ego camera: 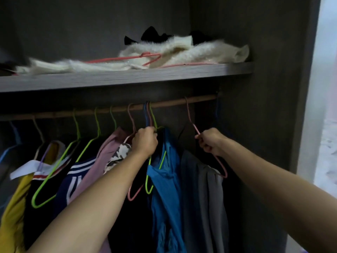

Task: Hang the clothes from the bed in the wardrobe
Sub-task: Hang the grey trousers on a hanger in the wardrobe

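A wooden rail (173,102) runs across the wardrobe under a grey shelf. My right hand (209,141) grips the neck of a pink hanger (223,168) whose hook sits over the rail near its right end; a grey garment (202,194) hangs on it. My left hand (145,142) grips the bunched necks of several hangers just left of it, above a blue garment (166,189). Further left hang a mauve top (107,154), a navy striped top (73,178), a dark garment on a green hanger (49,179) and a yellow garment (12,207).
The grey shelf (127,77) above the rail holds a white fluffy garment (182,52) with a pink hanger (127,58) lying on it and dark items behind. The wardrobe's right side panel (269,88) stands close to my right hand. A pale curtain (324,106) lies beyond.
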{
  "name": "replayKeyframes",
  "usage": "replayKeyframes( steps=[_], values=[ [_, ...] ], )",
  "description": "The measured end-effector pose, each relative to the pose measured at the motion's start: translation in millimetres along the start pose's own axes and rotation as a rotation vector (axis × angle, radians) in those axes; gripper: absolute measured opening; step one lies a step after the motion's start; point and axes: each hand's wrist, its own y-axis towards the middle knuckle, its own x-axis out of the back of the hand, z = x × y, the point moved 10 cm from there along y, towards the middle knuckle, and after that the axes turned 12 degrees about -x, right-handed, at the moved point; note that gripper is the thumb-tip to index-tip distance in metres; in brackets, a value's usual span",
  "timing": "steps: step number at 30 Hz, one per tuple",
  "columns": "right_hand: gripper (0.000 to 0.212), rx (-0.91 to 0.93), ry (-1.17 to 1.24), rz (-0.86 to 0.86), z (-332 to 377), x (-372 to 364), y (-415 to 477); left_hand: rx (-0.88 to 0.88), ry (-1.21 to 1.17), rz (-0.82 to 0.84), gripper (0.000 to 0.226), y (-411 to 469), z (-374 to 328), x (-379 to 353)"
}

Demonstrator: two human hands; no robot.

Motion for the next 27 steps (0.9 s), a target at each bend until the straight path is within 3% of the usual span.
replayKeyframes(
  steps=[5, 6, 9, 10, 12, 15, 22, 27],
  values=[
    [0.021, 0.151, -0.057, 0.07, -5.5, -17.3, -3.1, 0.126, 0.029, 0.034, 0.026, 5.4, 22.5, -2.3],
    [0.021, 0.228, -0.197, -0.024, 2.0, -10.1, -5.3, 0.144, 0.029, 0.034, 0.028, 5.7, 26.6, -1.3],
    [0.024, 0.513, -0.684, -0.61, 34.9, 35.4, -22.5, 0.127, 0.018, 0.048, 0.029, 4.4, 26.6, -2.4],
    [0.028, 0.534, -0.766, -0.739, 38.7, 46.4, -26.1, 0.101, 0.022, 0.047, 0.028, 2.5, 22.4, -2.5],
    [0.047, 0.39, -0.838, -0.773, 28.2, 61.0, -14.7, 0.019, 0.062, 0.013, 0.026, -1.9, 10.1, 2.1],
    [0.063, 0.202, -0.834, -0.689, -2.1, 56.7, 10.8, -0.153, 0.123, -0.083, 0.027, -7.5, -13.3, 15.6],
    [0.026, 0.258, -0.33, -0.754, 15.8, 68.8, 2.8, -0.472, 0.182, -0.048, 0.029, -2.7, -32.8, 6.7],
    [0.025, 0.295, -0.393, -0.797, 26.2, 87.3, -55.2, -0.519, 0.036, -0.053, 0.026, -0.6, -52.9, 2.5]
  ],
)
